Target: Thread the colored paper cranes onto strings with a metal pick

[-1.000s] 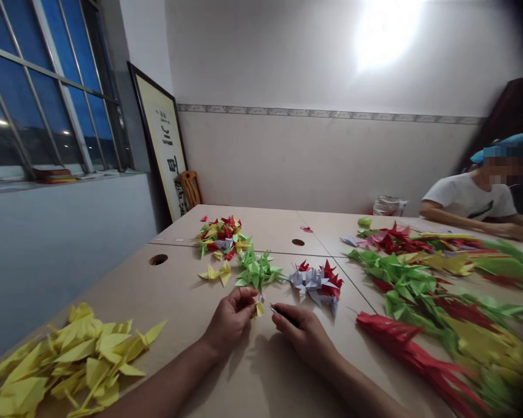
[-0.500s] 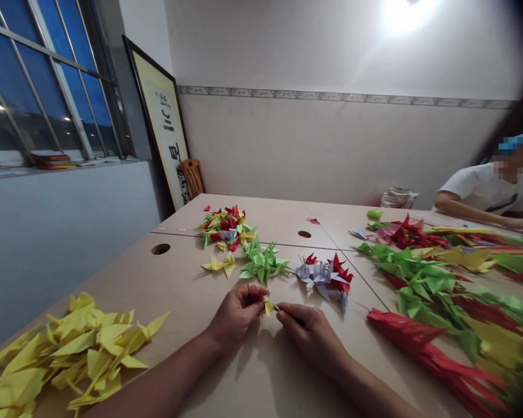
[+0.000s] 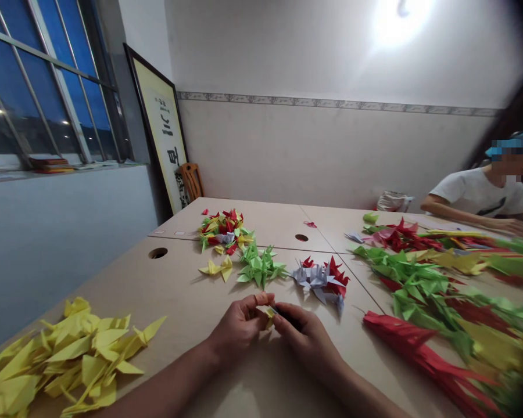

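Note:
Close together above the table (image 3: 261, 383), my two hands meet at a small yellow paper piece (image 3: 269, 317). My left hand (image 3: 239, 325) pinches it from the left. My right hand (image 3: 307, 334) is closed at its right side, round something thin and dark that is mostly hidden. Beyond my hands lie green folded paper cranes (image 3: 261, 266), and to their right grey-white cranes (image 3: 314, 277) beside red ones (image 3: 337, 277). A pair of yellow cranes (image 3: 218, 268) rests to the left of the green ones.
Yellow cranes (image 3: 82, 354) are heaped at the near left. A mixed-colour pile (image 3: 225, 229) lies farther back. Red bundles (image 3: 418, 348) and green bundles (image 3: 418, 278) spread along the right. A person in a white shirt (image 3: 473, 191) sits at the far right.
My hands have drawn closer together, and my right fingertips now touch the yellow piece nearer my left fingers. The whole view has shifted slightly.

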A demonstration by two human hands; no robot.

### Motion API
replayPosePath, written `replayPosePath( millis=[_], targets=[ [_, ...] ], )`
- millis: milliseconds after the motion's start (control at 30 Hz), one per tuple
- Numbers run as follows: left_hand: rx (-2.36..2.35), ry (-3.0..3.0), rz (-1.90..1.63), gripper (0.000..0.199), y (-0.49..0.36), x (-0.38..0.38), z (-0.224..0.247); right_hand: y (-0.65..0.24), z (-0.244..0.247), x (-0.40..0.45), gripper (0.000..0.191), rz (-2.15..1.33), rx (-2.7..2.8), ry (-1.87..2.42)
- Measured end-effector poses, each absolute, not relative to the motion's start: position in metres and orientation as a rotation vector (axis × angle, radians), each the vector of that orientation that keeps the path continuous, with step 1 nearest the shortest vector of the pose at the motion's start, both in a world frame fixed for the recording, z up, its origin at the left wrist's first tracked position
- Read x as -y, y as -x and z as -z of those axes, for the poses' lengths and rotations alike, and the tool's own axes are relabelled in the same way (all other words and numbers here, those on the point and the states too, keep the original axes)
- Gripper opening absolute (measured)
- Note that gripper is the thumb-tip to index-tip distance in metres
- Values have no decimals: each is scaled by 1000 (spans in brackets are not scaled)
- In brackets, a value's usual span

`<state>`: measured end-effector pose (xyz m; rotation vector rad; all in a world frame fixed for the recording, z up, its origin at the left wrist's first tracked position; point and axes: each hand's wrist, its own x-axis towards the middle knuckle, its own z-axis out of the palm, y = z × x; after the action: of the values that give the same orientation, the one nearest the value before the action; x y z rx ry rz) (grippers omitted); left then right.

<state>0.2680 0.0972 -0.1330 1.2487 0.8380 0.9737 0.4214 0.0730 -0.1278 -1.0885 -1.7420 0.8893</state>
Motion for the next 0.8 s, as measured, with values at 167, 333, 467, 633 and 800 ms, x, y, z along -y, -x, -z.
replayPosePath(
  millis=[167,333,467,633,800],
  targets=[
    [-778,-1293,-994,32,-268,-98,134,-416,131,-70,28,-959,1660,1043],
    [-779,-975,-1039,30,-267,-99,131,-417,134,-71,32,-918,1579,1101],
    [-754,-774,-1052,24,-264,-100,128,-418,135,-72,27,-888,1644,1124],
    [-733,-775,-1048,23,-264,-101,128,-417,134,-70,24,-847,1720,1138],
    [-746,-813,-1067,22,-266,-101,132,-417,132,-69,23,-822,1754,1163]
  ],
)
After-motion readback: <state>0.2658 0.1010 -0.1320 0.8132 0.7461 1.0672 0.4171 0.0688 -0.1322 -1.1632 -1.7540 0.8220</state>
